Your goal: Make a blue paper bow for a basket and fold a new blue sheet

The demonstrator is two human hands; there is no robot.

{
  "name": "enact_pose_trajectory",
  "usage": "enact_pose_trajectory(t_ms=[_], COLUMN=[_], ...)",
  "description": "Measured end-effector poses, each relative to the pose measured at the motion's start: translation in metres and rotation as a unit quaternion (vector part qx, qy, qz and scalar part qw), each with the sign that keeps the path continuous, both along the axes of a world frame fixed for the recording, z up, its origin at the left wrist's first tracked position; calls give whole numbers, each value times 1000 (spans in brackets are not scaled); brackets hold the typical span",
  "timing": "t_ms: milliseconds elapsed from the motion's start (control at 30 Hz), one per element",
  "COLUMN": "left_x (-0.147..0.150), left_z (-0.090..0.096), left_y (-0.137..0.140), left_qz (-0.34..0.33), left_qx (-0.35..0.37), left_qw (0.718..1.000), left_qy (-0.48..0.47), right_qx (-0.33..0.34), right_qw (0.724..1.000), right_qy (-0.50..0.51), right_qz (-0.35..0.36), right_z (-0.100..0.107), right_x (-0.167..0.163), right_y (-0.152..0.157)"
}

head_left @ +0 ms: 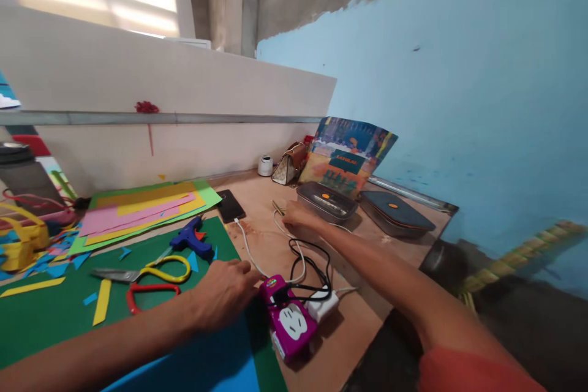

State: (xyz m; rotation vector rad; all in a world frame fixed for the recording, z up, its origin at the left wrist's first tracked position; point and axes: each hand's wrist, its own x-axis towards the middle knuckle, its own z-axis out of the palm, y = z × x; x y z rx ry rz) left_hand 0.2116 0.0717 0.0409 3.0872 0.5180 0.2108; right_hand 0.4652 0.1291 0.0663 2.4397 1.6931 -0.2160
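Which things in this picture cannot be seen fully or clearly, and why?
Head view, all items:
Right hand: the thin thing at its fingertips is too small and blurred to name.
Left hand: its own back hides the palm.
Grey bottle: cut off by the left edge.
Blue sheet: cut off by the lower edge, partly covered by the left forearm.
Printed bag: its base is hidden behind a container.

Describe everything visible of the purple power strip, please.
The purple power strip looks like plastic, with a white socket face and a colourful emblem. It lies on the tabletop beside the green mat. A black plug sits in it; a white adapter adjoins its side. The left hand is near its far end, contact unclear.
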Motion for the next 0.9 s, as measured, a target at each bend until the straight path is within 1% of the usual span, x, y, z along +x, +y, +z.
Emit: enact_pose_trajectory(t_ms=[100, 200, 267, 333, 433, 467, 500, 533, 567, 600, 633, 700, 800, 900], left_x=[-23, -51, -72, -93, -123, -132, -140, -148, -155, -160, -165, -171, -173, -168], left_z=[-2, -8, -16, -23, -27, -25, -22, -17, -12, -7, -3, 2, 0, -6], left_y=[0, 0, -1, -4, -9, -9, -8, -6, -2, 4, 11, 26, 44, 50], left_qz=[4, 16, 26, 36, 60, 75, 103, 143, 187, 239, 268, 298, 298, 280], left_qx=[19, 31, 33, 28, 18, 8, -40, -119, -213, -343, -403, -465, -519, -549], left_qw=[1000, 999, 998, 998, 996, 994, 987, 966, 925, 838, 779, 703, 629, 572], left_qy=[-19, -33, -42, -51, -66, -78, -118, -180, -254, -351, -398, -448, -496, -542], right_qx=[-2, 4, 7, 8, 7, 8, 10, 13, 17, 22, 28, 43, 61, 64], right_qw=[999, 994, 987, 977, 961, 956, 951, 946, 941, 935, 930, 920, 906, 891], right_qy=[-12, -25, -35, -43, -45, -42, -36, -29, -17, -3, 14, 57, 138, 231], right_qz=[37, 105, 156, 207, 272, 290, 306, 323, 338, 353, 366, 386, 396, 386], right_z=[17, 37, 49, 56, 58, 57, 55, 54, 52, 50, 49, 46, 41, 34], right_x=[-10, -33, -56, -86, -135, -151, -166, -180, -193, -205, -215, -233, -251, -261], right_y=[0, 5, 13, 24, 40, 44, 48, 50, 51, 50, 48, 41, 27, 13])
